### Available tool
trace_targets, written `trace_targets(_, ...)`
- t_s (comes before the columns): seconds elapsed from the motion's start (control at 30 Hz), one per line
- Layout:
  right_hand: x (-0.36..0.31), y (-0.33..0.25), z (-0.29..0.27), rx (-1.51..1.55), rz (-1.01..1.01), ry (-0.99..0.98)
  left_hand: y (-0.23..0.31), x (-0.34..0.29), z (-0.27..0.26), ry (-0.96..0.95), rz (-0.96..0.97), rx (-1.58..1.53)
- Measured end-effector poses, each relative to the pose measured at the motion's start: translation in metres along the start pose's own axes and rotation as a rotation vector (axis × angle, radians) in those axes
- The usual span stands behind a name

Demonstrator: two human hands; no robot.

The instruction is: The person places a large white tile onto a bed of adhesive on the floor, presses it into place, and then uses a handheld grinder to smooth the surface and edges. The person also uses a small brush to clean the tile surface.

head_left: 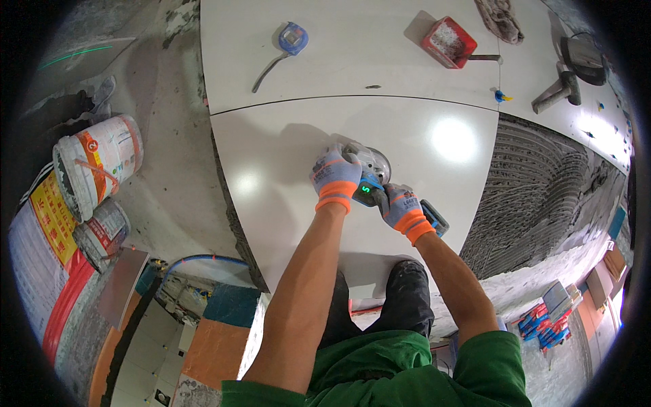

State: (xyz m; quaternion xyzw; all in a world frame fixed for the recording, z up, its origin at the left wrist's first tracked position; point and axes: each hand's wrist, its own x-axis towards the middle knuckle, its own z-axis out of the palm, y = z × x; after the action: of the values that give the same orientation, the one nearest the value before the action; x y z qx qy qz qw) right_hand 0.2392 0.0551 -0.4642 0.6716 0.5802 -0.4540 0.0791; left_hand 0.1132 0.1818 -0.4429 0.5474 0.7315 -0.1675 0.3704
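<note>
I am holding a cordless tile vibrator [367,194] with a round head, a small lit green display and a battery at the handle end. It rests on a large white floor tile [285,183], near its middle. My left hand [336,172] is closed over the head end. Around the handle, just behind the display, my right hand [400,205] is wrapped. Both hands wear grey gloves with orange cuffs. The fingers partly hide the tool's head and grip.
Combed mortar [529,197] lies right of the tile. On the tiles beyond sit a tape measure [292,39], a red square scoop [449,42] holding white bits, a cloth [500,20] and a blue-yellow tile spacer [502,96]. Buckets [102,161] stand at left.
</note>
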Motion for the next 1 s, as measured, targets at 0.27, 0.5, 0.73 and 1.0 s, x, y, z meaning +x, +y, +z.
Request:
trace_targets(0.27, -0.001, 0.003, 0.002, 0.020, 0.005, -0.014, -0.002, 0.000, 0.003, 0.071, 0.032, -0.026)
trace_targets(0.5, 0.000, -0.001, -0.002, -0.032, 0.054, -0.051, -0.001, -0.001, 0.003, 0.069, 0.004, 0.003)
trace_targets(0.73, -0.008, -0.012, -0.014, -0.103, -0.018, 0.131, 0.004, -0.005, -0.005, -0.030, -0.038, 0.033)
trace_targets(1.0, 0.005, -0.013, -0.011, 0.016, 0.348, -0.221, -0.004, -0.003, 0.008, 0.106, 0.012, 0.003)
